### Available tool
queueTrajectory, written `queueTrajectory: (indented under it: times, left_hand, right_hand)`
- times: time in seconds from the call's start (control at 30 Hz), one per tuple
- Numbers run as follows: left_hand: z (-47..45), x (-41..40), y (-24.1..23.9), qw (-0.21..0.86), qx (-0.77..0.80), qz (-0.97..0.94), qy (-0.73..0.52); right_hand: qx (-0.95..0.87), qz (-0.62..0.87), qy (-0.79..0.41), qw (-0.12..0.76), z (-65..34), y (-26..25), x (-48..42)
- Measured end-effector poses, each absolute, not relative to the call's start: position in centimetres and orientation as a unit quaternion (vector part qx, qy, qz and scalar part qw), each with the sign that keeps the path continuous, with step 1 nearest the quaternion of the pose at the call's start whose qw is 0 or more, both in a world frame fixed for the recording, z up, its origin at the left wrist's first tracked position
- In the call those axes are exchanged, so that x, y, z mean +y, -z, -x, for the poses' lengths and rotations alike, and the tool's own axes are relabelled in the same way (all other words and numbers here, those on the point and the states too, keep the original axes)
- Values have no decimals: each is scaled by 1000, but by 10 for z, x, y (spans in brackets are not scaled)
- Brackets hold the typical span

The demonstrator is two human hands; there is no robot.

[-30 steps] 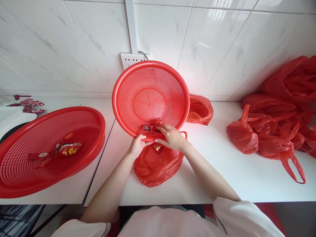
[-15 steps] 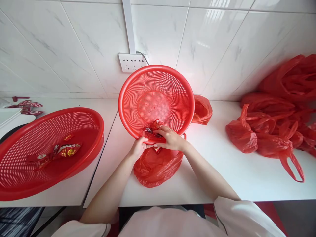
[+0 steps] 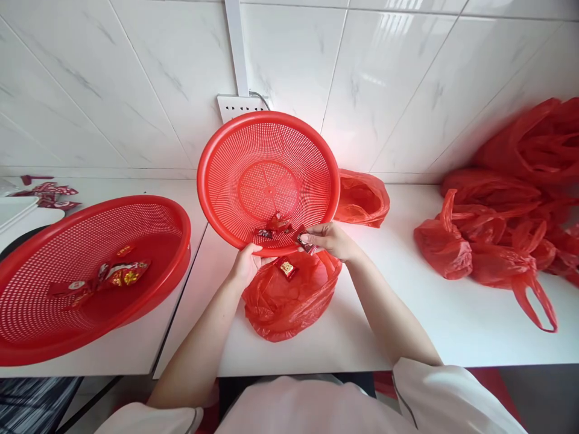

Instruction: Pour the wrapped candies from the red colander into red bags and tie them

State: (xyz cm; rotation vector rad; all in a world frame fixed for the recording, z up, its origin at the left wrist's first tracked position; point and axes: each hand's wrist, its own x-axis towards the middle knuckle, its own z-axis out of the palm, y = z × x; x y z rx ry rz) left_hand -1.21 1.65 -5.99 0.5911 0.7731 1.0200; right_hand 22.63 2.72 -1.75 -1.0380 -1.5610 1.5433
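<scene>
My left hand [image 3: 248, 265] grips the lower rim of a red perforated plastic basket [image 3: 270, 137], which is tilted so its inside faces me. Between the fingers and thumb of my right hand [image 3: 332, 241] is a dark red wrapped candy [image 3: 306, 241], held at the basket's lower right rim. A few more wrapped candies [image 3: 277, 224] rest in the bottom of the tilted basket. Below it an open red plastic bag [image 3: 289, 307] lies on the white table, with a gold-and-red wrapped candy [image 3: 287, 269] visible in its mouth.
A second red basket [image 3: 154, 211] with several wrapped candies stands at left. Another open red bag [image 3: 364, 199] sits behind the tilted basket. Several tied red bags [image 3: 493, 241] are piled at right. A power strip [image 3: 239, 105] is on the tiled wall.
The tilted basket has shifted left and slightly up, uncovering the bag's mouth. My right hand has moved right, out of the basket, with a candy in its fingers.
</scene>
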Motion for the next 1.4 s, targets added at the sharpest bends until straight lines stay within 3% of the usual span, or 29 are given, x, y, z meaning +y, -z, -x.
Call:
queueTrajectory:
  times: [0.23,0.43,0.57,0.67,0.77,0.83,0.97,1.17,1.4]
  left_hand:
    - [13,19,61,734,371,-283,-494]
    - [12,18,59,727,364,-305,-496]
    - [11,17,58,739,359,-301,-484]
    - [10,17,58,733,371,-298,-486]
    - [8,16,62,738,376,-302,-473]
    - [6,14,65,740,371,-312,-466]
    - [-2,8,71,750,348,-331,-455]
    - [-14,-1,73,742,361,-333,-457]
    - [-3,10,71,750,357,-296,-471]
  right_hand:
    - [-599,394,-610,338,-220,20,26]
    - [-661,395,-545,331,-216,30,25]
    - [-733,376,-517,231,-211,31,20]
    - [-796,403,-397,216,-206,29,18]
    - [-800,479,-228,281,-203,28,20]
    - [-800,479,-187,309,-201,30,21]
    - [-832,406,-210,314,-190,39,18]
    - [-848,438,-204,216,-179,49,12]
    - [-856,342,-261,287,-198,37,22]
